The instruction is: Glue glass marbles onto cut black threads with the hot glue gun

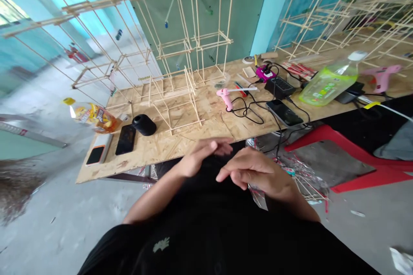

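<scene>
While both hands hang bare in front of the pink glue gun (225, 98), just off the edge of the bench (150, 146), the left hand (200, 157) has its fingers stretched flat and blurred, and the right hand (258, 169) has its fingers loosely bent, with nothing showing in either. The glue gun lies on its side, a whitish stick poking from its back, black cable looping beside it. Left of it stands a low stick frame (187, 126), pale, thin-limbed and open-sided; to its right lies a dark phone (284, 112)
</scene>
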`<act>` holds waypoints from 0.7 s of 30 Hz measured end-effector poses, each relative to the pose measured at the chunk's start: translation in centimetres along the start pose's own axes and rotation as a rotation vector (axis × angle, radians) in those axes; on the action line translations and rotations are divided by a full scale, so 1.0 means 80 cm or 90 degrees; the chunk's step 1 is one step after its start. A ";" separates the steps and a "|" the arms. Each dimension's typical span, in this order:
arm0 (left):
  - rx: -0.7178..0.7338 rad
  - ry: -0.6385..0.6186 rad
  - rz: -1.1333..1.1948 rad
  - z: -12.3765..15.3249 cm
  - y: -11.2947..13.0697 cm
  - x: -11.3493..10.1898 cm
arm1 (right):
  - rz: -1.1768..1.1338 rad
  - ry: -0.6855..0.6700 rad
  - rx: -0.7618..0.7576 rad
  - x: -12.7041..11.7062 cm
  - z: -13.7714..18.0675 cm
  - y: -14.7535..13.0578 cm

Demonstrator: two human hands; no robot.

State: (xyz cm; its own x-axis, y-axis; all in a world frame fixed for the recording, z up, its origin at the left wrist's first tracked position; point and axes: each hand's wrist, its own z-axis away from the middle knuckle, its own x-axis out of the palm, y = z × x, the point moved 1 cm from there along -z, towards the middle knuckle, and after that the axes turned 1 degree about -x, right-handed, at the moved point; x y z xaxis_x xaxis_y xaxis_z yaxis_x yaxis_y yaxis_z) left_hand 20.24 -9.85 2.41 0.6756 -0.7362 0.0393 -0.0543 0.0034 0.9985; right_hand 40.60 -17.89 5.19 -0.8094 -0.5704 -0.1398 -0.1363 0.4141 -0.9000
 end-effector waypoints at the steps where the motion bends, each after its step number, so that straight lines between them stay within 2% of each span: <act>1: -0.018 -0.039 0.084 0.023 0.001 0.008 | 0.009 0.036 0.012 0.001 -0.001 0.000; 3: -0.061 -0.091 0.121 0.060 0.000 0.019 | 0.037 0.070 0.038 0.002 -0.008 0.003; 5: -0.098 -0.069 0.096 0.085 -0.003 0.019 | 0.074 0.081 0.066 0.002 -0.018 0.009; 10: -0.074 0.204 0.072 0.120 -0.008 -0.009 | 0.098 0.094 0.122 -0.004 -0.041 0.032; 12: -0.052 0.268 0.031 0.129 -0.005 -0.022 | 0.107 0.081 0.146 -0.007 -0.046 0.040; 15: -0.027 0.322 -0.014 0.141 0.003 -0.033 | 0.138 0.050 0.192 -0.015 -0.052 0.056; 16: -0.023 0.328 -0.028 0.145 0.007 -0.035 | 0.161 0.074 0.207 -0.019 -0.056 0.064; 18: -0.016 0.318 -0.064 0.152 0.016 -0.035 | 0.238 0.201 0.212 -0.033 -0.070 0.084; 20: -0.013 0.279 -0.097 0.157 0.024 -0.030 | 0.340 0.366 0.168 -0.050 -0.092 0.109; 21: -0.011 0.255 -0.109 0.158 0.027 -0.027 | 0.376 0.402 0.143 -0.057 -0.106 0.122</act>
State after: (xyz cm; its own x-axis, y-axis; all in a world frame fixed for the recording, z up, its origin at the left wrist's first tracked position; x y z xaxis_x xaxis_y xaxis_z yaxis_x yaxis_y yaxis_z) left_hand 9.32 -16.81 4.04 0.9056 -0.4071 -0.1185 0.0928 -0.0824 0.9923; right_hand 38.11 -5.23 0.58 -0.8848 0.2160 -0.4129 0.4641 0.3303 -0.8219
